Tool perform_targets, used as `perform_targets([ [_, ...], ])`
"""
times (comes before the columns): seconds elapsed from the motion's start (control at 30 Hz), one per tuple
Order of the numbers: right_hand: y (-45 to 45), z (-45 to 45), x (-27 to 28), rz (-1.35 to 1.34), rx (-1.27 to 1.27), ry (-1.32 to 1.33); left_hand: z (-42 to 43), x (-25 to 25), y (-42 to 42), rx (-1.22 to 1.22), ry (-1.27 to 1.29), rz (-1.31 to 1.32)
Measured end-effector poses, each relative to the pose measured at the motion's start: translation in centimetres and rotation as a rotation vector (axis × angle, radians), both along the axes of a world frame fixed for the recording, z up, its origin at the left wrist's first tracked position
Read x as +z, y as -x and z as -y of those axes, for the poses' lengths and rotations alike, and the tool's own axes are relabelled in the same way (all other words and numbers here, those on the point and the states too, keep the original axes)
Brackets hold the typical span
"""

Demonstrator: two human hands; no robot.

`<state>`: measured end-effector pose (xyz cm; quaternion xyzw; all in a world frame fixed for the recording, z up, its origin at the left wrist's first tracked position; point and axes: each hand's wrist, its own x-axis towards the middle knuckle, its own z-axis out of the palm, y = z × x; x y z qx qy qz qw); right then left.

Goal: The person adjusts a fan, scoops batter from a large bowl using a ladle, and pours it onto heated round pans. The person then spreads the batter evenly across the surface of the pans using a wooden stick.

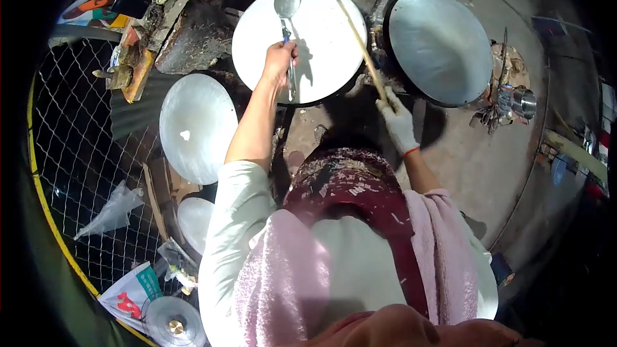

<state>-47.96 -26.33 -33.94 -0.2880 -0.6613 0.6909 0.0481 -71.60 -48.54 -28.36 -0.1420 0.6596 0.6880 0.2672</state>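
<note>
My bare left hand [280, 61] is closed round the handle of a metal ladle [287, 2]. The ladle's bowl lies over a large round griddle [257, 42] whose top looks white all over. My right hand [396, 119], in a white glove with an orange cuff, grips the lower end of a thin wooden stick [360, 45]. The stick reaches up across the right side of the white surface. From this view I cannot tell whether the ladle or the stick touches it.
A grey round griddle [440, 45] stands at the right, and another pale round plate [196, 130] with a small white scrap lies at the left. Metal cups [524, 104] and tools sit at far right. Wire mesh [77, 154] borders the left side, with a plastic bag [114, 209] on it.
</note>
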Motion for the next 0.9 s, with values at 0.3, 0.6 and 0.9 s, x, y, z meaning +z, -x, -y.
perform_targets([
  [0.3, 1.5, 6.1, 0.9, 0.035, 0.076, 0.174, 2.2, 2.4, -7.7, 0.168, -0.176, 0.268],
  [0.6, 2.3, 9.6, 4.7, 0.395, 0.243, 0.383, 0.4, 5.4, -10.9, 0.404, -0.667, 0.37],
  [0.9, 3.3, 1.6, 7.3, -0.028, 0.199, 0.199, 11.4, 12.7, -19.0, 0.283, -0.977, 0.085],
])
